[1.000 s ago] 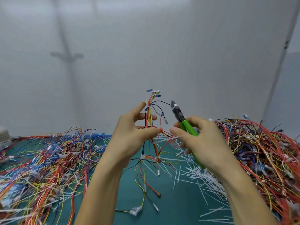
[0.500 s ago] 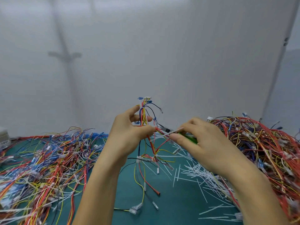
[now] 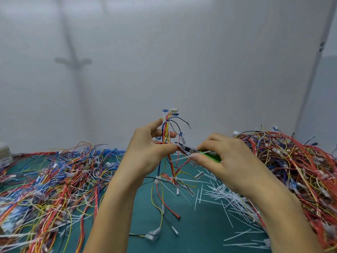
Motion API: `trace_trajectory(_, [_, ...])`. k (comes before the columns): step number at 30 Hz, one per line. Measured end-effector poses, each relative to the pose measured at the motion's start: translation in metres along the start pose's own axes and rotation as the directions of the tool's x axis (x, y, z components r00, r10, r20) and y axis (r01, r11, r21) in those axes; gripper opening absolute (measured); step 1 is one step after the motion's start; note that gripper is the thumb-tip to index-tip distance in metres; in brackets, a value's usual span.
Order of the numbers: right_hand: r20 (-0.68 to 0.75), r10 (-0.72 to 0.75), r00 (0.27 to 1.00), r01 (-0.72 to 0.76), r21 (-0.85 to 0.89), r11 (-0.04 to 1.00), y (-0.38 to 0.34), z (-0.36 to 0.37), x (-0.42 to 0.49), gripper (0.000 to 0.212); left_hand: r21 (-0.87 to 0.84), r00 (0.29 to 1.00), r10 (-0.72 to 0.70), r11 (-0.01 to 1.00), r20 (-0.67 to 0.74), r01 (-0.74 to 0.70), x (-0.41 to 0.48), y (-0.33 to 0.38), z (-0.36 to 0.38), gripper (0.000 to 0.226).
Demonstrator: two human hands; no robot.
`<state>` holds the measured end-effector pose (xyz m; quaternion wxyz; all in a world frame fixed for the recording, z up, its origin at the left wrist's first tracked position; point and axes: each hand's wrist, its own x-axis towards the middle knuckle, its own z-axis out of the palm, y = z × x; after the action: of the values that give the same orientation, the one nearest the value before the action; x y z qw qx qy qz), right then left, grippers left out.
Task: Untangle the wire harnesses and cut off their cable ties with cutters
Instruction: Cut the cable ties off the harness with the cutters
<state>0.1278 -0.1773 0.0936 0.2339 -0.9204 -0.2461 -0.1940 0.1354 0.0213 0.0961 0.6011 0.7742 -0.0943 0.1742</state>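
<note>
A person's 2 hands work at chest height over a teal table [image 3: 197,232], in front of a plain grey wall [image 3: 182,61].

1 second earlier the cutters pointed up and away from the wires. Half a second ago they had swung level. Now their tip has reached the bundle, right at the left thumb. Both hands have stayed at about the same height.

The left hand [image 3: 147,154] pinches a wire harness [image 3: 166,128] between thumb and curled fingers and holds it upright, with the index finger stretched up along the wires. The harness's connectors fan out above the hand. Its loose ends trail down to the table below.

The right hand [image 3: 231,161] is curled around the green handle of the cutters [image 3: 193,150]. The blades are too blurred to tell whether they are apart. A white cable tie [image 3: 182,158] slants from the harness to the right fingertips, just under the cutter head.

A low spread of harnesses [image 3: 54,179] covers the table to the left edge of view. A taller heap [image 3: 291,161] rises close beside the right wrist. Cut white ties [image 3: 224,196] litter the table under the right forearm. Bare table shows only in a narrow strip between the forearms, running to the near edge of view.
</note>
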Motion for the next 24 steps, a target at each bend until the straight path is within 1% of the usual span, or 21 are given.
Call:
trace_trajectory(16, [-0.003,0.026,1.000,-0.026,0.012,1.000,-0.0032,0.0029,0.0016,0.053,-0.004,1.000,-0.008,1.000,-0.012,0.008,0.0018,-0.0035,0.0004,0.080])
trace_trajectory(19, [-0.010,0.033,0.999,-0.032,0.022,0.999,-0.0040,0.0043,0.0019,0.050,-0.016,1.000,-0.010,1.000,-0.025,0.010,0.0015,-0.0035,0.0005,0.081])
trace_trajectory(22, [-0.057,0.043,0.997,-0.041,0.041,0.998,-0.0044,0.0050,0.0018,0.044,-0.036,0.999,-0.019,0.999,-0.051,0.017,0.0021,-0.0047,-0.0007,0.082])
trace_trajectory(24, [-0.127,0.066,0.990,-0.054,0.091,0.994,-0.0047,0.0044,0.0019,0.042,-0.080,0.996,-0.043,0.996,-0.074,0.037,0.0022,-0.0051,-0.0014,0.078])
